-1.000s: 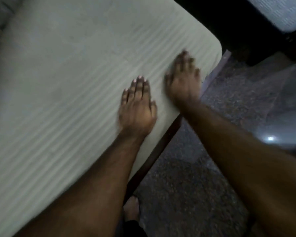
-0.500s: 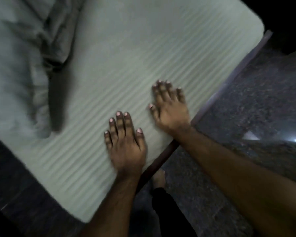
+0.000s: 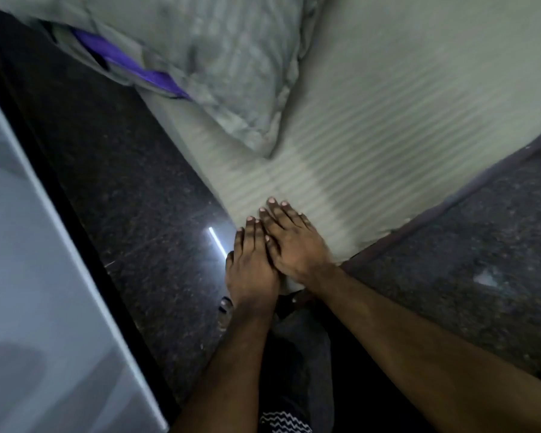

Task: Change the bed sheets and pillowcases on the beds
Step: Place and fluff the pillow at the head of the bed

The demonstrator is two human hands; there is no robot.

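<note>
At the near corner of the striped bed sheet (image 3: 372,145), your left hand (image 3: 251,270) and right hand (image 3: 294,245) press flat, fingers straight, beside the grey pillow (image 3: 225,67).

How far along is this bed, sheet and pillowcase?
Done: the striped sheet lies flat over the mattress. In hand: left hand and right hand press flat on its near corner. Left: the pillow looks rumpled, with purple showing at its open end.
</note>
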